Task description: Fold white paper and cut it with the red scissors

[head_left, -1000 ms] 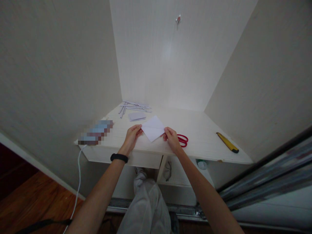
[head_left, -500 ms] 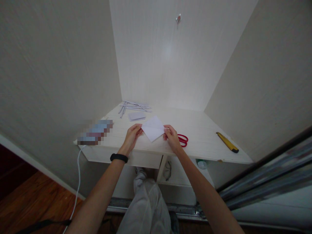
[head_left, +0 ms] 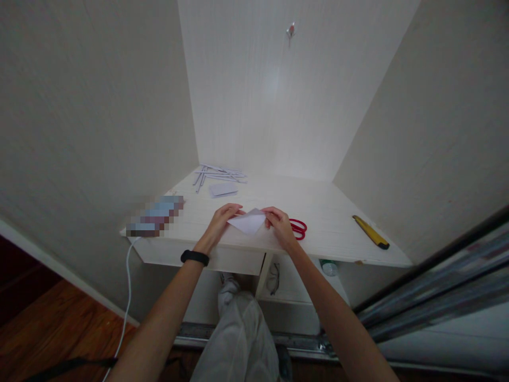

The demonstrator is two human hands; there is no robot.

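A small white paper (head_left: 248, 222) lies folded near the front edge of the white desk (head_left: 330, 233). My left hand (head_left: 220, 220) pinches its left side, with a black band on that wrist. My right hand (head_left: 280, 225) holds its right side. The paper's far half is folded down toward me, so it shows as a low triangle between my fingers.
Red scissors (head_left: 297, 228) lie just right of my right hand. A yellow utility knife (head_left: 370, 232) rests at the desk's right. Several paper strips (head_left: 218, 173) and a folded piece (head_left: 223, 189) lie at the back left. A blurred object (head_left: 154, 216) with a white cable sits left.
The paper's far corner has been folded over toward me, turning the open diamond into a flatter triangle. Both hands' fingers have moved inward over the fold.
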